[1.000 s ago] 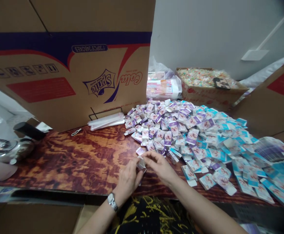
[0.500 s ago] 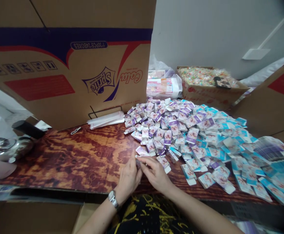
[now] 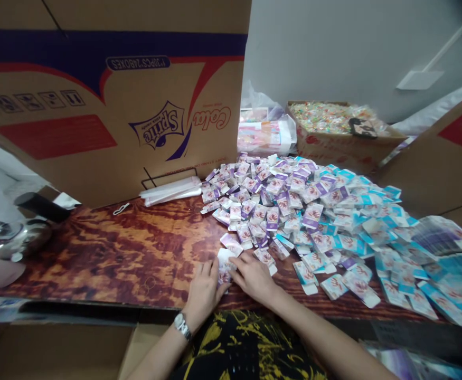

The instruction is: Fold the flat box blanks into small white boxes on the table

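A small box with a purplish print and a pale top end sits between the person's two hands, just in front of the left part of the pile of little boxes. The left hand holds it, narrowly closed, with fingers along one side and the thumb by the lower end. The right hand is curled with its fingers touching the other edge; I cannot tell from here whether they pinch the card or only press on it. Whether the box touches the table is hidden from me too. A silver watch circles the left wrist.

The pile spreads over the patterned table, mostly purple and white on its left, blue and white on its right. One loose purple box lies at its near left edge, just beyond the hands.

Left of the pile are some clear plastic sleeves, and farther left a small white loop and a shiny metal pot. A big carton with upside-down lettering stands behind the sleeves. Behind the pile I see wrapped packets and an open box heaped with small wrapped pieces. At the pile's right end stands another brown carton.
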### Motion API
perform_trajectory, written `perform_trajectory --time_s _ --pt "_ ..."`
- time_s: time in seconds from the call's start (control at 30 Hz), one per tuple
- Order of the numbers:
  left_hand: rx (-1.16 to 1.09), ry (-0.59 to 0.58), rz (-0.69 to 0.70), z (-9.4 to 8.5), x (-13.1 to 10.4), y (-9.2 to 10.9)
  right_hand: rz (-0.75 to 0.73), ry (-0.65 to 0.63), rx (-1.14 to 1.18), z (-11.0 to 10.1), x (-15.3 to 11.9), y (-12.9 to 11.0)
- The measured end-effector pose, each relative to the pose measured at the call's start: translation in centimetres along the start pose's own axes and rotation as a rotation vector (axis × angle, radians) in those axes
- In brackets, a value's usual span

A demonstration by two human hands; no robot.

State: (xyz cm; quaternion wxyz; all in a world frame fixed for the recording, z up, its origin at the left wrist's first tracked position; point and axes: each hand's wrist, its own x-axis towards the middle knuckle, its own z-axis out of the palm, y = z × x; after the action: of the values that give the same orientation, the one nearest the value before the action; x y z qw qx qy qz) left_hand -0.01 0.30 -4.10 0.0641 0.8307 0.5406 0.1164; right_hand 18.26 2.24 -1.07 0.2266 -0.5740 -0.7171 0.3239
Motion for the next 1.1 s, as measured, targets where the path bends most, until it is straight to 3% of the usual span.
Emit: perform_trajectory --time_s 0.07,0.13,0.33,0.43,0.53,0.67,0.77,0.9,1.1 --pt "0.014 -0.003 -0.002 0.6 -0.2 0.1 -0.006 -0.053 -0.265 1.6 -0.8 0.0" --pt "0.029 0.005 -0.008 0.8 -0.2 0.2 -0.007 -0.044 -0.279 2.5 -1.1 0.0" --pt "0.088 0.073 -0.008 0.1 -0.2 0.9 0.136 0.150 0.125 3.0 -0.2 -0.1" --pt "0.057 0.140 0.009 -0.7 0.1 1.2 0.161 0.175 0.282 2.6 0.1 -0.9" --pt "-0.071 0.177 0.015 -1.8 0.6 1.2 0.062 0.165 0.337 1.0 -0.1 -1.9" --pt "-0.273 0.217 -0.075 -3.3 1.4 1.6 -0.236 0.312 0.185 -1.3 -0.7 -2.4" --pt "-0.341 0.232 -0.089 -4.2 1.7 2.1 -0.355 0.305 0.099 -1.9 -1.2 -2.4" --pt "-0.374 0.255 -0.010 -4.5 1.7 2.2 -0.264 0.166 0.318 -2.1 -1.2 -2.6" --pt "-0.272 0.220 0.131 -4.5 1.6 1.9 0.029 0.070 0.812 -2.9 -0.1 -3.6"
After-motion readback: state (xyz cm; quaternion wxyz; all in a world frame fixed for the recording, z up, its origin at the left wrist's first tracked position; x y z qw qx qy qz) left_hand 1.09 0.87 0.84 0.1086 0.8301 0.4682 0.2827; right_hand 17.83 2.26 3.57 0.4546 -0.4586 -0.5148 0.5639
